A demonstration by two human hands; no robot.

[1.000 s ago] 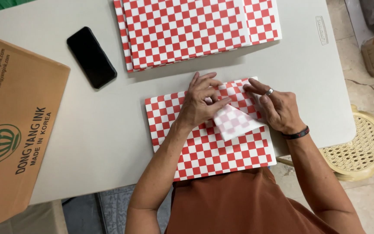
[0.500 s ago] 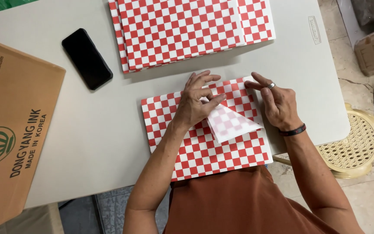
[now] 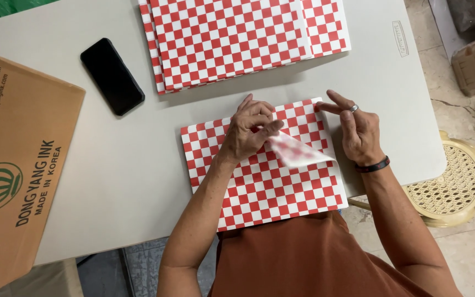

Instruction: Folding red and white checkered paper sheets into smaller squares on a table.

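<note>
Red-white checkered sheet is lying at the desk's near edge, its top-right corner folded over, pale underside showing. Left hand is pinching that flap; right hand is resting fingers extended on the sheet's right edge.

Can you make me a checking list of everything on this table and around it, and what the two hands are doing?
Surface: pale grey table, flat.
Job's things: red-and-white checkered paper stack near the person; its top sheet's corner is folded over, pale side up.
Clutter: second checkered paper stack at the far edge; black phone, screen dark; brown cardboard box on the left.
Grippers: left hand pinches the folded corner; right hand, with ring and dark wristband, rests fingertips on the stack's far right corner.
Cables: nothing seen.
Surroundings: tiled floor; round cream woven stool on the right.
</note>
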